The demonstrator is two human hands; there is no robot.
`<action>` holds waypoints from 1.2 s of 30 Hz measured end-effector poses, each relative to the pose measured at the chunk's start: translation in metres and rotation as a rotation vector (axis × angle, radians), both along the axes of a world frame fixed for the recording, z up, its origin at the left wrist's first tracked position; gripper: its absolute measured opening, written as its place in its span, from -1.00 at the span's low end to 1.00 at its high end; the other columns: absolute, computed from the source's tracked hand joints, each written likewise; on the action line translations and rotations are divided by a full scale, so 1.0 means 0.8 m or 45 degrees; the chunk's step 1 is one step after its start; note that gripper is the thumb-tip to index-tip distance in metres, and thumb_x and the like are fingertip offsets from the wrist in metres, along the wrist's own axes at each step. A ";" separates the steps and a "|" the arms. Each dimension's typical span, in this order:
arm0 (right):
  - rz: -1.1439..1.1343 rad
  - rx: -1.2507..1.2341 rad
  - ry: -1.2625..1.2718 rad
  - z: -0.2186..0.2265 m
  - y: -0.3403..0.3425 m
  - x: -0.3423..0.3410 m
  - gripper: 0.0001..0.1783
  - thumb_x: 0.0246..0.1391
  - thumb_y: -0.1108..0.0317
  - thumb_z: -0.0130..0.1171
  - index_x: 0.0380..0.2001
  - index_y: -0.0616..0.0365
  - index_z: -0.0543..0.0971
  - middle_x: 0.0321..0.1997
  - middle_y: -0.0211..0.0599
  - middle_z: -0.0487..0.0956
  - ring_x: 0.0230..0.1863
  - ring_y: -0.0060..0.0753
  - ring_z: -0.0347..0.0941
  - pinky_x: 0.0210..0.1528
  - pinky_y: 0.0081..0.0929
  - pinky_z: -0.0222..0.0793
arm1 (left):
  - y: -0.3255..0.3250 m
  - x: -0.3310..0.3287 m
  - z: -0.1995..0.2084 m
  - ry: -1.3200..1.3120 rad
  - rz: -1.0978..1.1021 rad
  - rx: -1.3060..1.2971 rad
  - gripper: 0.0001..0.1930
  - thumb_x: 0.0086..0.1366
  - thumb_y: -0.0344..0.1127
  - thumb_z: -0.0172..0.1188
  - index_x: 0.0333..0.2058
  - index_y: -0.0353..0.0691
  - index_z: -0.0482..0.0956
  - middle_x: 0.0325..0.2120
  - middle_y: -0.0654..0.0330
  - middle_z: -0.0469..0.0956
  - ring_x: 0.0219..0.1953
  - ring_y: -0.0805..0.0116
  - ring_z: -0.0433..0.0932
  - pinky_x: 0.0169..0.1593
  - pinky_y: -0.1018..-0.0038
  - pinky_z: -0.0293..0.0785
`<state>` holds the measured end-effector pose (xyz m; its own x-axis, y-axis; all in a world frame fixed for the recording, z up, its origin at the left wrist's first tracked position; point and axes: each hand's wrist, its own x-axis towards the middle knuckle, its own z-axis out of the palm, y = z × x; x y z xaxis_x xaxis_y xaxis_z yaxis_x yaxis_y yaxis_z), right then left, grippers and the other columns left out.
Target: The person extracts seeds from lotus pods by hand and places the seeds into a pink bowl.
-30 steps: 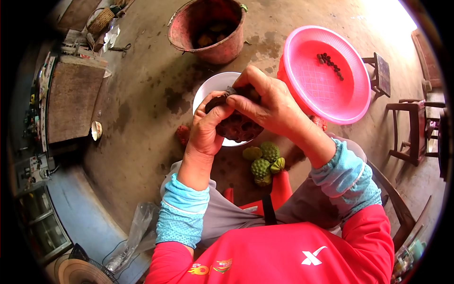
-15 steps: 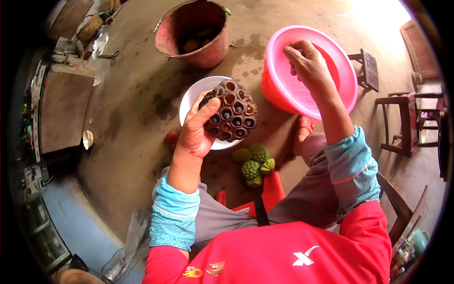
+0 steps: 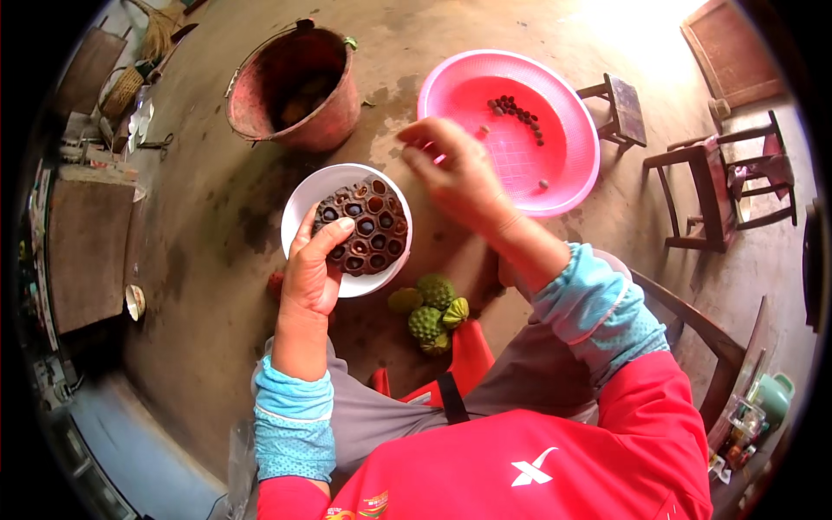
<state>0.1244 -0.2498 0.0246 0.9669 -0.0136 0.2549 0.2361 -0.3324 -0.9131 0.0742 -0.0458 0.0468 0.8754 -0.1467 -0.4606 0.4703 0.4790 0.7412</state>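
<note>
Seedpod (image 3: 371, 230) is held in the left hand (image 3: 314, 270) above the bowl (image 3: 297, 201), cell face up; the thumb presses on the near-left part of the face and the fingers support it behind, mostly hidden. Several cells contain dark seeds (image 3: 354, 210); others look vacant. The right hand (image 3: 451, 169) is apart from the seedpod, to its upper right, fingers bent and narrowly spaced; whether they hold anything cannot be determined. Risk: the grip bears on one side only, so a slack thumb or rolled wrist could tilt the seedpod and spill loose seeds. Risk: a seed released short of the basin (image 3: 584, 165) could land on the floor (image 3: 204, 234). Risk: a low right forearm could strike the basin's near-left rim. Edges: the bowl rim and basin rim face each other across a strip of floor; lateral travel should remain above both. Room for lifting exists over this strip. The bucket (image 3: 340, 117) bounds the far left. Green pods (image 3: 426, 323) lie just below the bowl. In the basin, brown seeds (image 3: 520, 114) cluster toward the far side, with two apart. The stool (image 3: 627, 111) stands just beyond the basin, at right.
</note>
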 end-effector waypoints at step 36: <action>0.369 0.350 0.509 0.037 0.037 -0.031 -0.82 0.25 0.30 -0.02 -0.26 0.19 0.47 -0.48 -0.21 0.53 -0.40 -0.34 0.49 -0.34 -0.40 0.41 | 0.011 -0.004 0.012 -0.114 -0.007 0.078 -0.67 0.13 -0.49 0.25 -0.10 -0.24 0.45 -0.26 0.19 0.58 -0.24 0.43 0.59 -0.09 0.47 0.54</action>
